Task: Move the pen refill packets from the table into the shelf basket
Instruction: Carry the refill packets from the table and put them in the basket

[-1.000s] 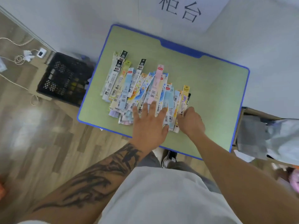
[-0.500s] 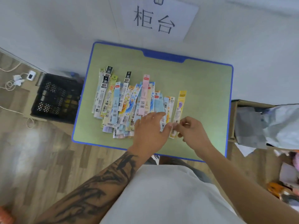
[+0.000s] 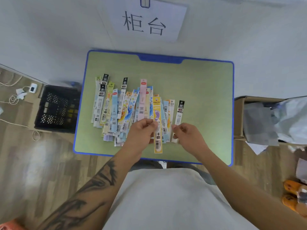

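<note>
Head view: the left hand (image 3: 141, 130) pinches the yellow packet (image 3: 157, 123) at the table's (image 3: 207, 90) six o'clock. The right hand (image 3: 186, 133), fingers curled, pinches a white packet (image 3: 179, 113) at the pile's (image 3: 119, 110) three o'clock edge. A thin pinch could let slippery packets slide out.

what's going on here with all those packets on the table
A person stands at a green table spread with pen refill packets. The left hand pinches a yellow packet with a purple footprint, lifted partly off the pile. The right hand has its grip on a white packet with a black top at the pile's right edge. No shelf basket is visible.
</note>
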### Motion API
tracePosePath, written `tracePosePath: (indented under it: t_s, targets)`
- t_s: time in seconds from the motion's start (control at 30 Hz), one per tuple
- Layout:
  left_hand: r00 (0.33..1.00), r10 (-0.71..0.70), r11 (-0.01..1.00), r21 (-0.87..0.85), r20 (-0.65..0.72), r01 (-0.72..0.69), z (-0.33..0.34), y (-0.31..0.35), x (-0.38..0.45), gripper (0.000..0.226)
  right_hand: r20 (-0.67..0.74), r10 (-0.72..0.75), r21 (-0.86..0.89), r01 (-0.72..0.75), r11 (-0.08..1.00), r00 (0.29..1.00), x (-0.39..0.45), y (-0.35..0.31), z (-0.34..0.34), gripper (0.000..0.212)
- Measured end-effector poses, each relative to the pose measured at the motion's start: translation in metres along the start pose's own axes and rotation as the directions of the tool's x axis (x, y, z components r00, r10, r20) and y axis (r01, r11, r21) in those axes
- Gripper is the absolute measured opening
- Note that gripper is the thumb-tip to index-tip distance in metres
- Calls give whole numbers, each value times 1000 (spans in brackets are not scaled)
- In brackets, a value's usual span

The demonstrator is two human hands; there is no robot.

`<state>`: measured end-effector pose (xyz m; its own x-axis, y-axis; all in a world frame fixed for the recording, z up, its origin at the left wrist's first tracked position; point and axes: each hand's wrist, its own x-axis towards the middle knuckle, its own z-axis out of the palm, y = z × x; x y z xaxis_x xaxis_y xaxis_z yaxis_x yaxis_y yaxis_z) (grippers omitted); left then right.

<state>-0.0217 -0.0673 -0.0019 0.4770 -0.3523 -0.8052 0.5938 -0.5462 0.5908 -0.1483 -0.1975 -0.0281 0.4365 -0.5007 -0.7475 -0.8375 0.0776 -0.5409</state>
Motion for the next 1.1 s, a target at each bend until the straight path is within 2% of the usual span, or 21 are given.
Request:
tracePosePath:
  t_s: [0.07,0.13,0.27,0.37,0.5,0.67,0.83,0.97,1.1]
  targets:
    - [1000,-1,1000,21,-13,1,-2,0,0,15,-103,47,-130,-60,990,994,24,9,3,36]
    - [999,6,1000,22,-32,-5,-4,1,-1,13,-148,107,-243,-141,960,983,45,16,7,37]
    - [1000,23,1000,6,-13,-23,-7,1,-3,11,-218,151,-304,-214,928,964,64,20,19,30]
    - [999,31,1000,2,11,-31,-8,0,-1,13,-208,167,-245,-217,945,964,68,20,23,24]
    - [1000,1,1000,12,21,-2,-8,-6,8,11,-216,193,-163,-230,959,957,63,18,19,31]
    - [998,-20,995,100,55,14,-5,-11,18,12,-236,170,-157,-210,965,957,44,23,22,11]
    - [996,10,991,134,92,-22,7,-7,13,14,-236,92,-51,-107,993,968,17,37,16,22]
    - [992,43,987,147,120,-61,25,-11,-1,10,-204,54,117,-31,993,977,-10,51,6,18]
    - [982,77,978,180,172,-108,54,-24,-28,9,-203,20,315,46,948,979,-50,70,-17,14]
